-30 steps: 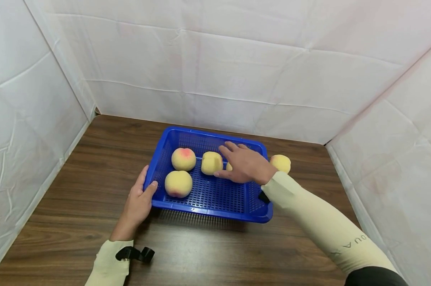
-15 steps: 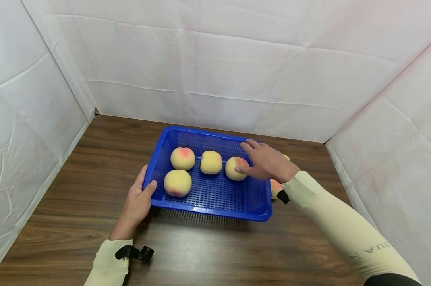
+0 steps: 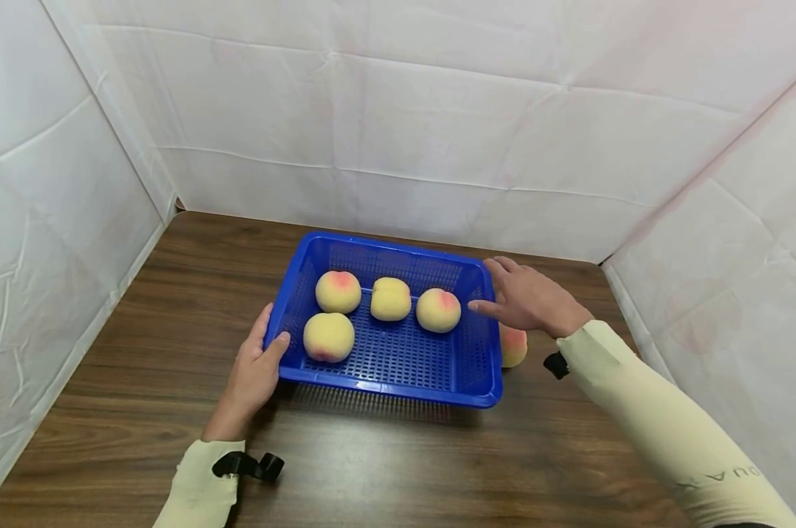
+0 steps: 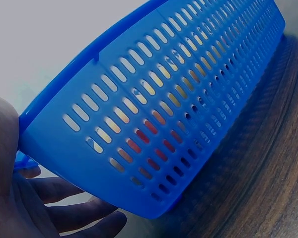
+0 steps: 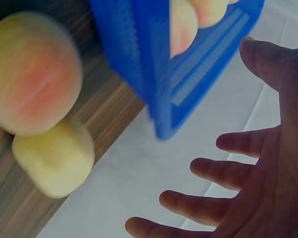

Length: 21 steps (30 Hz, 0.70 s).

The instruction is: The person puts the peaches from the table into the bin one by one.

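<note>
My left hand (image 3: 251, 375) grips the left rim of a blue plastic basket (image 3: 398, 394), thumb over the edge and fingers along the outside. In the basket lie several yellow peaches with pink blush, among them one peach (image 3: 438, 310) on the right side. Above the basket's right rim hovers my right hand (image 3: 532, 297), fingers spread and holding nothing. Beyond that rim one peach (image 3: 513, 346) shows partly behind the basket. The right wrist view has two peaches on the table, a blushed peach (image 5: 37, 74) and a yellower peach (image 5: 57, 158).
The basket stands on a dark wooden table (image 3: 140, 352) near its back edge. White sheeting (image 3: 411, 125) hangs behind the table and along both sides. Each forearm wears a pale sleeve and a black wrist strap (image 3: 246, 466).
My right hand has moved rightward from over the peaches in the basket to above its right rim, uncovering the right-side peach. My left hand stays on the left rim.
</note>
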Available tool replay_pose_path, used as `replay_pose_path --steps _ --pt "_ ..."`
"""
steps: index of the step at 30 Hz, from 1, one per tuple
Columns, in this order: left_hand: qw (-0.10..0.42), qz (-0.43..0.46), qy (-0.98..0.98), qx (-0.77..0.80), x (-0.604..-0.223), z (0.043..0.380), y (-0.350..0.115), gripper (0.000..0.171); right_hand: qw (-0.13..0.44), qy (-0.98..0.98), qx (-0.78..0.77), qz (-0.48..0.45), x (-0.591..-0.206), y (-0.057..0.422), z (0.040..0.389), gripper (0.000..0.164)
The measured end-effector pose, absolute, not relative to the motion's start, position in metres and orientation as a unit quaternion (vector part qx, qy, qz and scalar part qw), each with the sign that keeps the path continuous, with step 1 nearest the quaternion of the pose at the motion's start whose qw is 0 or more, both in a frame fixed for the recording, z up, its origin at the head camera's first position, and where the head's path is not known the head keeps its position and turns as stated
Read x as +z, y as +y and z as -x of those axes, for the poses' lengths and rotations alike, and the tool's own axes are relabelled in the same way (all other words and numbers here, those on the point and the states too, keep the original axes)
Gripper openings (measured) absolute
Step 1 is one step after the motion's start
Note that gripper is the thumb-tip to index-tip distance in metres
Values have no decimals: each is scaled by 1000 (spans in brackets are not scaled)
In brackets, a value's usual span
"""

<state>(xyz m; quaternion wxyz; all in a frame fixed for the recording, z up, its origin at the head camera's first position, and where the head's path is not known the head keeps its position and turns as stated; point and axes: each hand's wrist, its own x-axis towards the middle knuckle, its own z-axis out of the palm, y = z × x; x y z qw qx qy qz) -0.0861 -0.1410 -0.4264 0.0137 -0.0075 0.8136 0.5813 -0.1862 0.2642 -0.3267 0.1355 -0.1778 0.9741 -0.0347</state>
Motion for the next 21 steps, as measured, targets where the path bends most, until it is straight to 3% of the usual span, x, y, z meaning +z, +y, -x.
replay_pose_path --steps 16,21 --pt "17 12 814 581 -425 87 -141 60 168 979 -55 98 -335 318 198 101" --pt "15 14 813 582 -426 86 -141 60 188 976 -60 92 -346 328 207 97"
